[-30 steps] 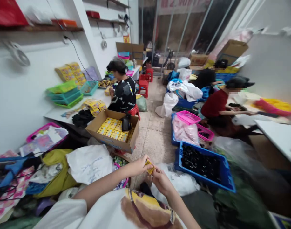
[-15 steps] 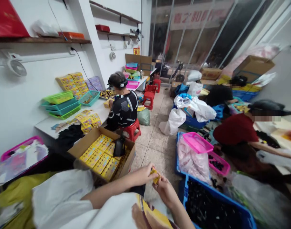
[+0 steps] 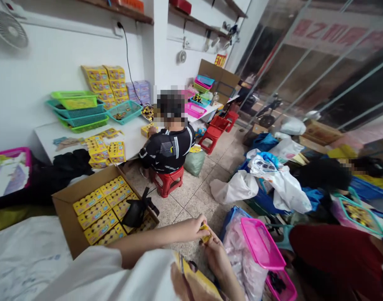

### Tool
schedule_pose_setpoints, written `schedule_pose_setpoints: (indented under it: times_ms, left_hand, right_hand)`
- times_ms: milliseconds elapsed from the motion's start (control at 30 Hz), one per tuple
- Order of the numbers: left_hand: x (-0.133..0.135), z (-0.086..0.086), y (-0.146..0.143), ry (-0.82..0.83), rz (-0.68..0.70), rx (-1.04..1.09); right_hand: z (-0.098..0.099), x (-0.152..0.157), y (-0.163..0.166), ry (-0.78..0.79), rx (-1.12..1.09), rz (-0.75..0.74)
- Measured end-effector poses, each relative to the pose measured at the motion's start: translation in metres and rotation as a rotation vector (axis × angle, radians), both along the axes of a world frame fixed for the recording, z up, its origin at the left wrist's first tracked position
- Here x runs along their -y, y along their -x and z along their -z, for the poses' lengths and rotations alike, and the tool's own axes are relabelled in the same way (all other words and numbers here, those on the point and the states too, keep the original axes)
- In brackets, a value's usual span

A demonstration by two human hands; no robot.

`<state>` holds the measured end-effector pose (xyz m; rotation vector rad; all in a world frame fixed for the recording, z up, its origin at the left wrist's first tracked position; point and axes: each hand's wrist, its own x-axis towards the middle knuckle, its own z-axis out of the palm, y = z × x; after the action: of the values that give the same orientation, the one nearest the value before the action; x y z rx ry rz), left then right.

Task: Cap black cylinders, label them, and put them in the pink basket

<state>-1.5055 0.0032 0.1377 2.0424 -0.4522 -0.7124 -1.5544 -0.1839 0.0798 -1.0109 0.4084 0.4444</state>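
Observation:
In front of my body both hands meet around a small yellow piece (image 3: 205, 235), too small to identify. My left hand (image 3: 194, 228) pinches it from the upper left, fingers curled. From the lower right, my right hand (image 3: 214, 247) grips the same piece with thumb and fingers closed. Part of the piece is covered by the fingers. Left of my forearm, an open cardboard carton (image 3: 64, 213) holds rows of yellow boxes (image 3: 99, 215). A black bag with straps (image 3: 133, 212) lies on those boxes.
A person (image 3: 168, 142) sits on a red stool (image 3: 168, 182) at the white table (image 3: 131, 142). Pink baskets (image 3: 263, 242) and plastic bags lie on my right, beside a person in dark red (image 3: 335, 259). Stacked baskets (image 3: 80, 109) stand on the table.
My view has turned and tilted, so the carton and seated person appear larger. Both hands still hold the yellow piece together. The person in dark red sits lower in view.

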Motion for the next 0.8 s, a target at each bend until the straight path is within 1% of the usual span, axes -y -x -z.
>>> schedule_pose_setpoints:
  times_ms: [100, 233, 300, 333, 433, 533, 567, 633, 700, 733, 800]
  left_hand:
    - [0.028, 0.002, -0.039, -0.049, 0.010, 0.030]
    - [0.077, 0.004, -0.102, -0.142, 0.031, 0.089]
    - [0.107, 0.000, -0.138, -0.189, 0.048, 0.124]
    - [0.124, -0.003, -0.156, -0.213, 0.052, 0.141]
    - [0.173, -0.017, -0.210, -0.280, 0.049, 0.188]
    - [0.214, -0.036, -0.255, -0.288, 0.028, 0.297]
    - [0.224, -0.042, -0.267, -0.285, 0.016, 0.324]
    - [0.239, -0.055, -0.291, -0.287, -0.027, 0.304]
    - [0.247, -0.063, -0.316, -0.300, -0.075, 0.226]
    - [0.249, -0.065, -0.330, -0.301, -0.093, 0.192]
    - [0.249, -0.061, -0.362, -0.290, -0.106, 0.162]
  right_hand:
    - [0.018, 0.027, -0.037, -0.025, 0.032, -0.002]
    - [0.046, 0.072, -0.097, -0.070, 0.049, -0.014]
    - [0.052, 0.100, -0.132, -0.058, 0.091, -0.010]
    - [0.052, 0.114, -0.151, -0.053, 0.113, -0.007]
    - [0.042, 0.162, -0.212, -0.043, 0.149, 0.019]
    - [0.021, 0.203, -0.272, -0.035, 0.137, 0.074]
    - [0.013, 0.213, -0.290, -0.042, 0.128, 0.058]
    - [-0.002, 0.227, -0.322, -0.058, 0.104, 0.032]
    - [-0.014, 0.232, -0.350, -0.105, 0.077, 0.018]
    - [-0.017, 0.232, -0.365, -0.137, 0.070, 0.019]
    - [-0.018, 0.229, -0.396, -0.178, 0.062, 0.001]
